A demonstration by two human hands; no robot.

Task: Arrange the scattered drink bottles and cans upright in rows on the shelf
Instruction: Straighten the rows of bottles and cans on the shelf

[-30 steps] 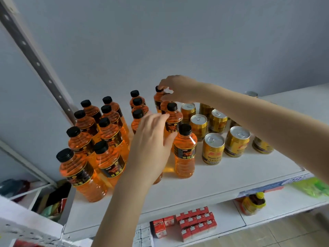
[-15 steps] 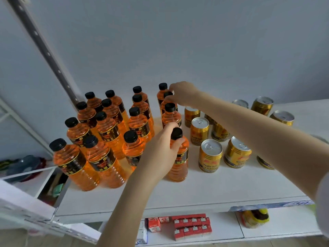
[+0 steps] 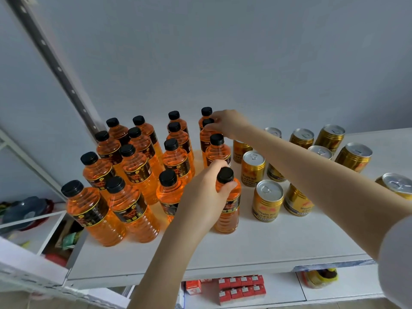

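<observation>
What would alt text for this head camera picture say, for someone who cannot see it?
Two bare hands straighten orange drink bottles on a white shelf: the left hand grips the front bottle by its neck, and the right hand touches a bottle at the back. Gold cans stand upright to the right.

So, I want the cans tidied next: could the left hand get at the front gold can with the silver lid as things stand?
Probably not yet: the left hand is wrapped around an orange bottle, which stands between it and the front gold can.
</observation>
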